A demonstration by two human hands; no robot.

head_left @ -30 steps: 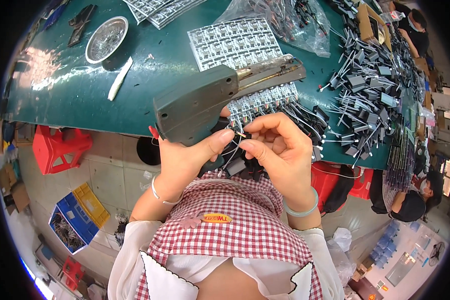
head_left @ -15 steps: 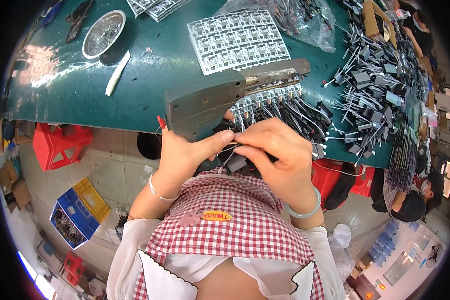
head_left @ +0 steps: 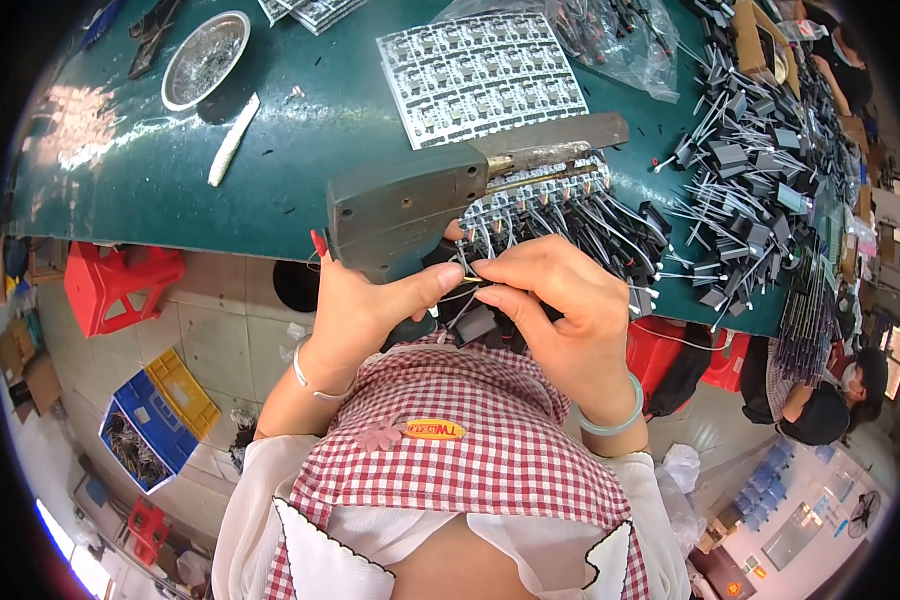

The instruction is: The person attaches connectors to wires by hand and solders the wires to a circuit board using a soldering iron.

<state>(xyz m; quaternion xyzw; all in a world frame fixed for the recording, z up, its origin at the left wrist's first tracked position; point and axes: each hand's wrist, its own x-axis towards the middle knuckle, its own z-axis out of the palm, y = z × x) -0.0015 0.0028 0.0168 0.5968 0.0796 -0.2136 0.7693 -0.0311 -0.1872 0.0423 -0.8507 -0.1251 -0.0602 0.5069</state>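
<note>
My left hand (head_left: 355,315) is closed around the grip of a dark grey soldering gun (head_left: 405,205), whose metal tip points right over the circuit boards. Its thumb stretches toward my right hand (head_left: 565,300). The right fingers pinch a thin wire (head_left: 473,279) close to that thumb tip. Just below the wire sits a small black box (head_left: 474,325) against the apron. Under the gun's tip a row of small white circuit boards (head_left: 500,205) lies at the table edge, with black cased parts and grey leads (head_left: 610,235) along it. The gun hides part of the boards.
A larger circuit board panel (head_left: 485,75) lies behind the gun. Piled black boxes with white leads (head_left: 755,170) cover the table's right side. A metal bowl (head_left: 171,75) and a white stick-like piece (head_left: 233,140) are at left. Red stools (head_left: 120,285) stand below the green table (head_left: 300,190).
My hands keep almost the same pose. The right fingertips have shifted slightly right, and a little more of the pinched wire shows between them and the left thumb.
</note>
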